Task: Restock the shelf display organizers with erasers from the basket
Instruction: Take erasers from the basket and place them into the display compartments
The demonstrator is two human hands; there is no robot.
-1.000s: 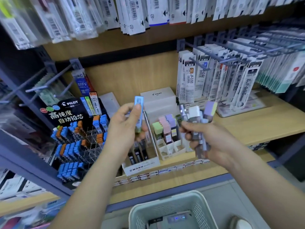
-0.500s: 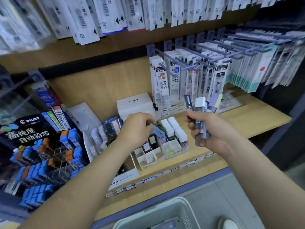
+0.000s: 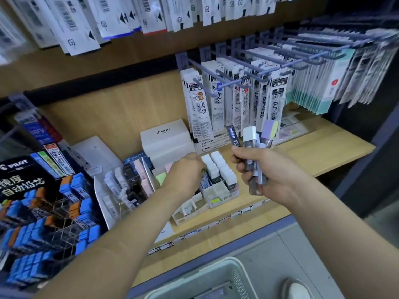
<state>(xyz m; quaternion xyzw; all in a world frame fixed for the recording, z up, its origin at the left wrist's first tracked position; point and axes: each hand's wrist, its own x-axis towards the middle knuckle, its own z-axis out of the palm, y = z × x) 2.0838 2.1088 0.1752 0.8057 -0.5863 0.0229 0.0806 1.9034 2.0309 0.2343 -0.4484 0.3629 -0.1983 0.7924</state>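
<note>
My left hand point(image 3: 185, 172) reaches down into the white compartment organizer point(image 3: 223, 192) on the wooden shelf. Its curled fingertips pinch a slim blue eraser case point(image 3: 204, 181) that stands in a front slot; the fingers are mostly hidden behind the back of the hand. Rows of white-capped cases point(image 3: 220, 167) fill the organizer's back slots. To the right and slightly higher, my right hand point(image 3: 261, 171) grips a bundle of several slim eraser cases point(image 3: 250, 139), among them a dark one, a white-capped one and a purple-yellow one. The pale basket point(image 3: 194, 281) sits at the bottom edge.
A black Pilot lead display point(image 3: 43, 190) with blue and orange boxes stands at the left. A clear acrylic holder point(image 3: 125, 186) and a white Pilot box point(image 3: 166, 141) adjoin the organizer. Refill packs point(image 3: 237, 100) hang on hooks above. A shoe point(image 3: 295, 290) shows beside the basket.
My left hand came down from chest height with the blue case and lowered it into the organizer. The right hand kept its bundle nearly still. The view swung to the right.
</note>
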